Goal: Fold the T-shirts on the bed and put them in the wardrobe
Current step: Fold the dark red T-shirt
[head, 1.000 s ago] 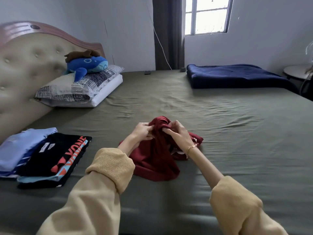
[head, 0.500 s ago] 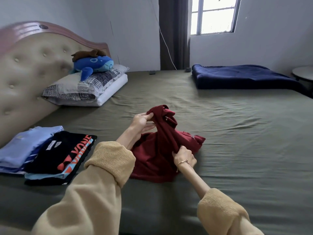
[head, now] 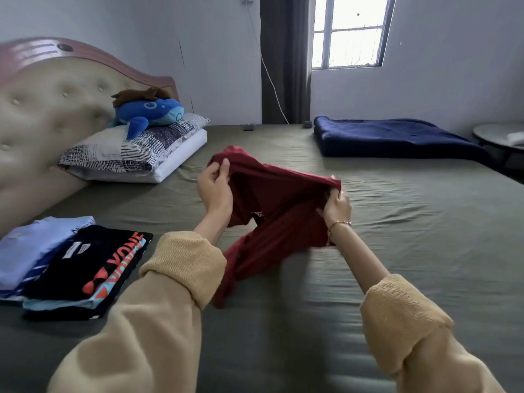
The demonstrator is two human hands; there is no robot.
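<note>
The bed [head: 397, 251], under an olive-green sheet, fills most of the view, with its padded headboard [head: 42, 114] at nine to ten o'clock. A folded navy blanket [head: 391, 136] lies on the sheet at one o'clock, under the window [head: 348, 32]. At ten o'clock two stacked pillows [head: 136, 151] rest against the headboard, with a blue plush toy [head: 150, 110] on top. At eight o'clock sits a pile of folded T-shirts [head: 71, 265]: a black one with orange lettering uppermost, pale blue ones beside and beneath it.

Just above centre, the dark red T-shirt [head: 278, 211] is held up off the sheet, its top edge stretched between the two hands and its lower part hanging toward six o'clock; the hem looks to reach the sheet, though blur makes that unsure. The left hand [head: 215, 191] grips the shirt's upper left corner, fingers curled over the cloth. The right hand [head: 337, 207], with a thin bracelet [head: 338, 224] at the wrist, pinches the upper right corner. The hands are well apart. Both arms wear pushed-up mustard-yellow sleeves [head: 181, 268].
</note>
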